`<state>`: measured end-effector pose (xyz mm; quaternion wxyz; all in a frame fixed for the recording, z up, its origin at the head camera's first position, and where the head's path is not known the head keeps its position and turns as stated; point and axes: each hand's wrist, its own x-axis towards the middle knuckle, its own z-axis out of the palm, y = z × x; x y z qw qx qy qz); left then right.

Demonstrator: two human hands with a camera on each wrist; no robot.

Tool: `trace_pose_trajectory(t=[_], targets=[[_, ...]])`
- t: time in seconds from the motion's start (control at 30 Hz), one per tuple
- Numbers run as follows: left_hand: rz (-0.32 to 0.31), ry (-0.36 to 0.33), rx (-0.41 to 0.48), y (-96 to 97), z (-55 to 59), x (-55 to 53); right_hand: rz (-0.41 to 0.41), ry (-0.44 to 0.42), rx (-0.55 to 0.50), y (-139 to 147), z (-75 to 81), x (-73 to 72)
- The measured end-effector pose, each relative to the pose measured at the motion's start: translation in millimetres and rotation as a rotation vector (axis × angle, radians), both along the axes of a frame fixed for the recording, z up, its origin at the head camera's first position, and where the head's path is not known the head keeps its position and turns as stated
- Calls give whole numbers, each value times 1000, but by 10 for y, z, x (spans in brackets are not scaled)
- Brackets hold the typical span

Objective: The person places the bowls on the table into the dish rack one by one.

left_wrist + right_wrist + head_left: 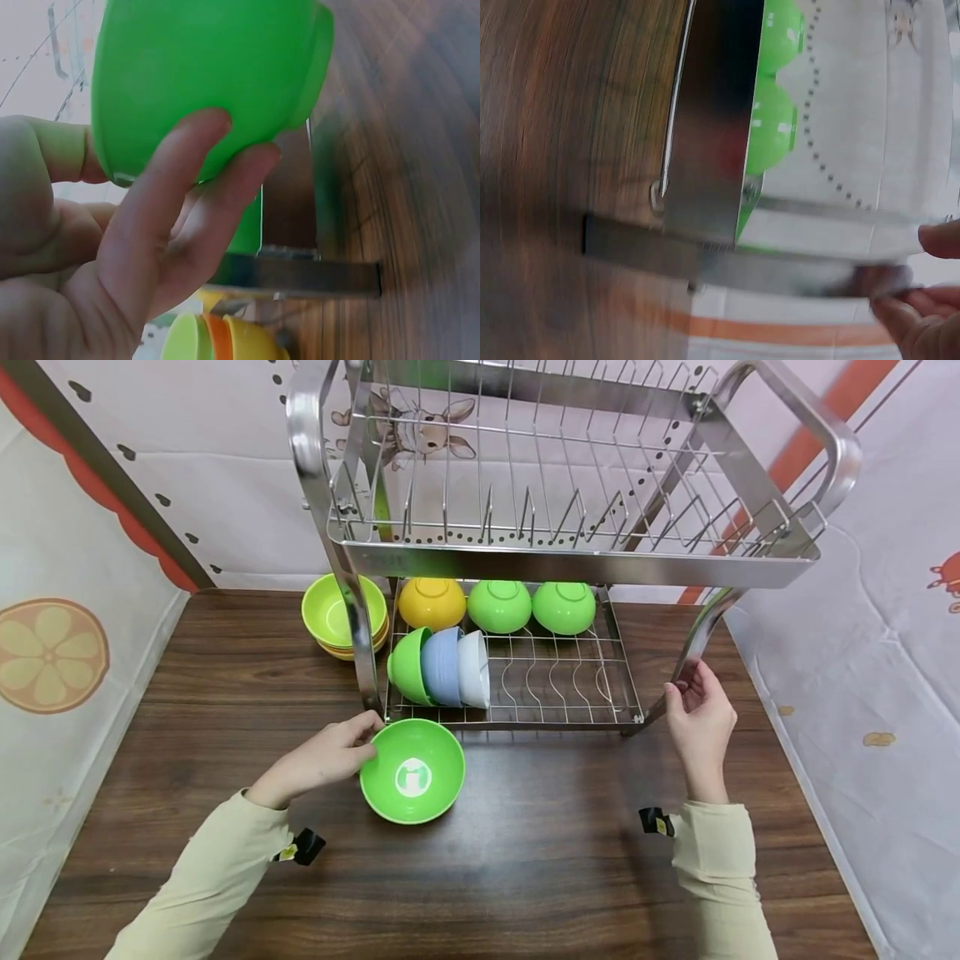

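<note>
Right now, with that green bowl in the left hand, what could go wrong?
The green bowl might slip, because the left hand holds it by just one side. Its rim is very near the rack, so they could bump. The right hand grips a rack leg; a hard tug might shake the sideways bowls loose.
</note>
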<state>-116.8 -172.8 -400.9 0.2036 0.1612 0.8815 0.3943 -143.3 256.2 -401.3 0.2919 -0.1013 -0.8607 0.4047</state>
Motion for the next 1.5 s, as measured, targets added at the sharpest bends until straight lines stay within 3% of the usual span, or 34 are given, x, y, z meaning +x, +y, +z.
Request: trace_pose_trajectory(t=[0.2,0.33,0.47,0.6,0.73,0.83,1.1,1.3,1.5], targets=[[6,15,1,110,-18,-11,15,88,119,-178,25,88],[30,-24,41,162,-14,-12,122,210,175,-332,41,170],[47,-42,73,219,-20,-10,346,316,246,-531,60,243],[72,-73,117,289,-48,-13,654,385,326,-759,74,316],[101,-125,182,360,-77,-12,961,382,426,-958,88,413],[124,-150,212,411,-81,-4,1100,356,523,-1082,91,485],[156,-216,281,505,-92,18,1208,428,709,-1312,9,583],[152,-242,311,530,-85,20,1183,435,841,-1409,-46,610],[136,-249,314,540,-91,15,1162,427,887,-1440,-69,613]])
